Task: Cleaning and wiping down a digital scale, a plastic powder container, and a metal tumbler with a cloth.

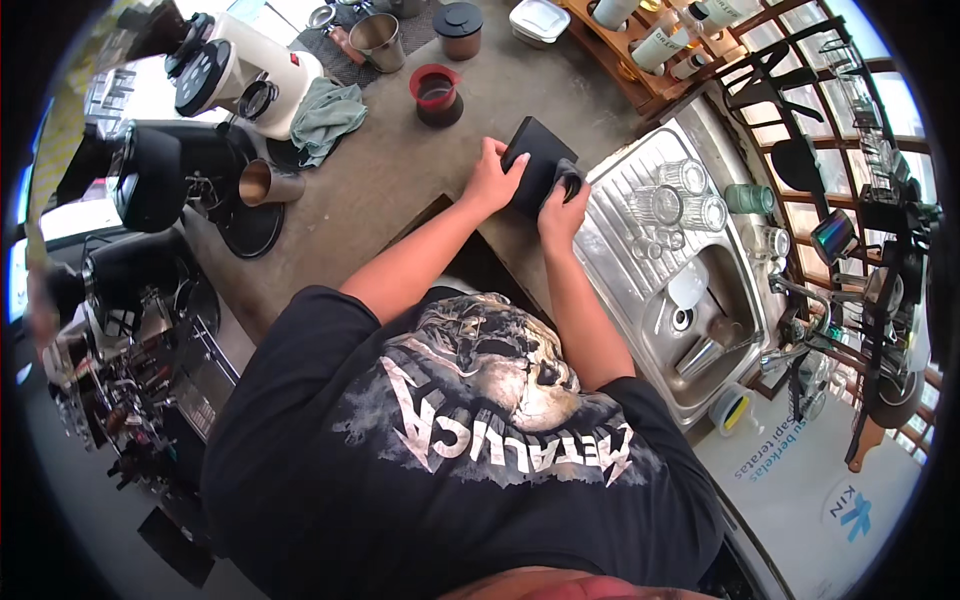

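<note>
My left hand [498,178] grips the left edge of a flat black rectangular slab [534,154], possibly a coffee scale, tilted up above the counter [367,202]. My right hand [562,213] presses a bunched dark grey cloth [568,177] against the slab's right side. Part of the slab's lower end is hidden behind the cloth and fingers. Beyond the slab, a red dripper [434,84] sits on a dark vessel [440,114].
To the right is a steel sink [652,300] with upturned glasses [679,199] on its drainboard. Coffee grinders, one white [277,56], line the left. A green cloth [326,120], a metal cup [271,182] and a wooden bottle rack [630,79] also stand around the counter.
</note>
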A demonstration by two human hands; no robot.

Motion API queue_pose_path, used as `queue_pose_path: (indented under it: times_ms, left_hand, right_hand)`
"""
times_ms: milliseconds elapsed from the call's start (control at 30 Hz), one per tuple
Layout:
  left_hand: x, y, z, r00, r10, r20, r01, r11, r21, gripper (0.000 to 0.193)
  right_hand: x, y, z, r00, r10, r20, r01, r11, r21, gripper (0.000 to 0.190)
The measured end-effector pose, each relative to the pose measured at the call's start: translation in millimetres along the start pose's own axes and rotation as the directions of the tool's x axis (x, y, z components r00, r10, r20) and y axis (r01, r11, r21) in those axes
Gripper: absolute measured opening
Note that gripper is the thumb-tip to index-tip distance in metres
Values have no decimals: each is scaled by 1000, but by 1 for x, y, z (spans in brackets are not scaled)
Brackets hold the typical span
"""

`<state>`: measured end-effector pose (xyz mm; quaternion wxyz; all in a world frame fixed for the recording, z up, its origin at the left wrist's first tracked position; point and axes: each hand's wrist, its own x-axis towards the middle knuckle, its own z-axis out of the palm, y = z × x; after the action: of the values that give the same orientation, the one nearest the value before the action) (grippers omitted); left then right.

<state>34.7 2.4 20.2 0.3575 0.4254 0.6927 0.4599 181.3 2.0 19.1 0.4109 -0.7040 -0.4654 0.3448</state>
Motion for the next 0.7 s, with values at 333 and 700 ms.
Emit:
queue_pose_path:
  times_ms: [333,700]
  left_hand:
    - [14,18,-34,839,-421,343,543,648,-534,51]
    - [-19,57,6,854,-174,491,462,689,-559,62]
  right_hand:
    - [53,-31,-32,972,-137,190,-27,740,672,21]
    - [12,-93,-88,914,-244,325,18,824,566,62]
